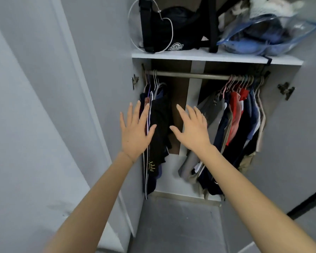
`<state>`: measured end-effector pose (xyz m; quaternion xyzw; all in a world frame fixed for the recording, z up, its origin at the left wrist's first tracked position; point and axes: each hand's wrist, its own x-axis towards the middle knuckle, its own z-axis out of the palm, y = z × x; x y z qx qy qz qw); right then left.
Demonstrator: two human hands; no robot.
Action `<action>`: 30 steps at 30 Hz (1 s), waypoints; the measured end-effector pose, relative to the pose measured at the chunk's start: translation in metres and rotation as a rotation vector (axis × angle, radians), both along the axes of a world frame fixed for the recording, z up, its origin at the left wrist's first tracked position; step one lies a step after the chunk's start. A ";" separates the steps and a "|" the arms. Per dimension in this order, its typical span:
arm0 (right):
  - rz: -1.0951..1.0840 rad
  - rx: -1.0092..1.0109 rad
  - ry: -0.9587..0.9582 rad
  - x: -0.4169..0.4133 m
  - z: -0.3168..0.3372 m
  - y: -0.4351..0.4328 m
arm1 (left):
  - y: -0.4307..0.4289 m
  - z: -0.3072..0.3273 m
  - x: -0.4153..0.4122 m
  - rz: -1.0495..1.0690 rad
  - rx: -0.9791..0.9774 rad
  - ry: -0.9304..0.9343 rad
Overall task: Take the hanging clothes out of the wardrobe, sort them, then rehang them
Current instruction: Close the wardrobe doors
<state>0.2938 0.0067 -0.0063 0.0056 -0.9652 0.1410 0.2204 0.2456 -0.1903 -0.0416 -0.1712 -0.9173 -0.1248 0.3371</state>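
Hanging clothes (235, 121) in two bunches on the rail (199, 76); both hands flat in front, holding nothing
Dark bunch (159, 125) at the rail's left end, red-blue-grey bunch (232, 114) at the right end, bare rail between. Left hand (135, 132) overlaps the dark bunch; right hand (192, 130) lies mostly over the gap, thumbs pointing toward each other. Both arms outstretched, palms away from camera, fingers straight and spread, gripping nothing. Contact with fabric: cannot tell. Shelf (208, 57) above the rail carries a black bag (164, 30) and a clear plastic bag (263, 37) of textiles

Even, soft light; wide-angle bending at edges; slight blur overall.
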 end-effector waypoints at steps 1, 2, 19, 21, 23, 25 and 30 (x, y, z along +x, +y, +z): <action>0.017 -0.009 0.015 -0.001 0.006 -0.004 | -0.005 0.006 0.003 0.007 0.015 0.007; 0.035 -0.022 0.025 0.000 0.011 -0.009 | -0.009 0.012 0.006 0.023 0.030 0.020; 0.239 -0.033 0.131 -0.015 0.080 -0.066 | -0.064 0.089 0.025 0.110 0.281 0.199; 0.260 -0.032 0.148 -0.018 0.088 -0.070 | -0.066 0.100 0.025 0.074 0.354 0.139; 0.271 -0.016 0.160 -0.021 0.094 -0.074 | -0.068 0.111 0.024 0.060 0.431 0.089; 0.274 -0.010 0.171 -0.024 0.100 -0.074 | -0.067 0.119 0.023 0.050 0.520 0.074; 0.275 -0.025 0.183 -0.023 0.107 -0.061 | -0.056 0.130 0.021 0.120 0.723 0.053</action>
